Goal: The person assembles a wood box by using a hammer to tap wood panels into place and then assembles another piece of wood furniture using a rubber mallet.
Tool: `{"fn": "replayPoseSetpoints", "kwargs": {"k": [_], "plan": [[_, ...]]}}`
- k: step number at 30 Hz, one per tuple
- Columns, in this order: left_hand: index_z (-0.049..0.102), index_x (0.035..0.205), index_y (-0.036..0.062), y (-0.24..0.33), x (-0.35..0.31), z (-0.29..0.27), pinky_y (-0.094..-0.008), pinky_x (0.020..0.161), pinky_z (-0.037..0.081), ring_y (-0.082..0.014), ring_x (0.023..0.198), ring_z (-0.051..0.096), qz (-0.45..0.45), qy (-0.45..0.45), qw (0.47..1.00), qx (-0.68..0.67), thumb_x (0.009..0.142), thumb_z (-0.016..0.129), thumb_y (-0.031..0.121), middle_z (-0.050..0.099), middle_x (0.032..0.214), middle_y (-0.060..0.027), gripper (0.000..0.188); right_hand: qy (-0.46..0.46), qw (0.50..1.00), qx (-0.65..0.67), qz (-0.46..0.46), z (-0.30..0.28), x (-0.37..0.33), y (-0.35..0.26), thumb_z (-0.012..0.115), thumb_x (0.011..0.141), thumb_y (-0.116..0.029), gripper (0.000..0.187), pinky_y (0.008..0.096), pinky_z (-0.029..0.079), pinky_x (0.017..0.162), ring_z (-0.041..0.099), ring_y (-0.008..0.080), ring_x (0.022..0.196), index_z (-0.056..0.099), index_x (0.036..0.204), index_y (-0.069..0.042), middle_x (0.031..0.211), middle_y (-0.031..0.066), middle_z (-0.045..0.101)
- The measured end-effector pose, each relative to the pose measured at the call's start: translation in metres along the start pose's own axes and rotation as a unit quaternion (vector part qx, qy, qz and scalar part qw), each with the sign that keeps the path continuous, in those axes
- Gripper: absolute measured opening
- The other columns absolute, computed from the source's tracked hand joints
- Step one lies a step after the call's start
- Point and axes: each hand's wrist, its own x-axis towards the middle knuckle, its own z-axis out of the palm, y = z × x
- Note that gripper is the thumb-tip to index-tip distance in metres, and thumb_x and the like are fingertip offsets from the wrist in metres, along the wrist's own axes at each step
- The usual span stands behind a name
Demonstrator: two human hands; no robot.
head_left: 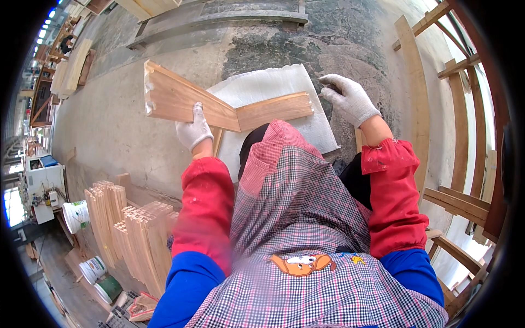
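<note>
Two wooden boards meet in an angled corner in front of me: a wider left board [178,98] with a notched outer end, and a shorter right board [276,111]. My left hand [195,128], in a white glove, is closed on the lower edge of the left board, thumb over its face. To the right, past the free end of the right board, my gloved right hand [351,100] is raised. Its fingers are curved with a gap to the thumb, and no object shows clearly there. A white foam sheet [262,81] lies beneath the boards.
Stacks of notched wooden slats [145,229] stand on the left, near a white bucket [76,216] and a green bucket [108,290]. Wooden frame bars [418,104] rise along the right. A low beam [219,23] crosses the floor ahead.
</note>
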Motion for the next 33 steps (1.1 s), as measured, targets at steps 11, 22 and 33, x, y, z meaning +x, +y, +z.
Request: {"fn": "replayPoseSetpoints", "kwargs": {"k": [11, 22, 33], "plan": [[0.052, 0.112, -0.0068, -0.003, -0.009, 0.005, -0.0393, 0.084, 0.047, -0.0337, 0.096, 0.062, 0.038, -0.065, 0.995, 0.064, 0.079, 0.069, 0.026, 0.063, 0.104, -0.0214, 0.049, -0.002, 1.000, -0.006, -0.015, 0.014, 0.007, -0.008, 0.060, 0.084, -0.016, 0.029, 0.0328, 0.049, 0.079, 0.064, 0.0245, 0.088, 0.061, 0.109, -0.001, 0.097, 0.0167, 0.065], [0.051, 0.120, -0.0066, -0.041, 0.010, 0.037, -0.0405, 0.091, 0.046, -0.0318, 0.106, 0.058, -0.060, -0.091, 0.986, 0.129, 0.076, 0.069, 0.045, 0.058, 0.119, -0.0213, 0.070, 0.133, 0.938, 0.318, -0.025, -0.079, -0.120, -0.036, 0.059, 0.089, -0.013, 0.029, 0.0285, 0.047, 0.082, 0.058, 0.0123, 0.090, 0.057, 0.116, -0.002, 0.101, 0.0062, 0.062], [0.048, 0.117, -0.0107, -0.007, 0.026, 0.005, -0.0392, 0.081, 0.051, -0.0313, 0.094, 0.061, 0.029, -0.161, 0.984, 0.072, 0.078, 0.073, 0.038, 0.059, 0.109, -0.0245, 0.067, 0.514, 0.667, 0.495, -0.214, -0.255, -0.407, -0.058, 0.056, 0.089, -0.044, 0.043, 0.0431, 0.052, 0.078, 0.063, 0.0246, 0.082, 0.060, 0.108, -0.006, 0.093, 0.0087, 0.065]]}}
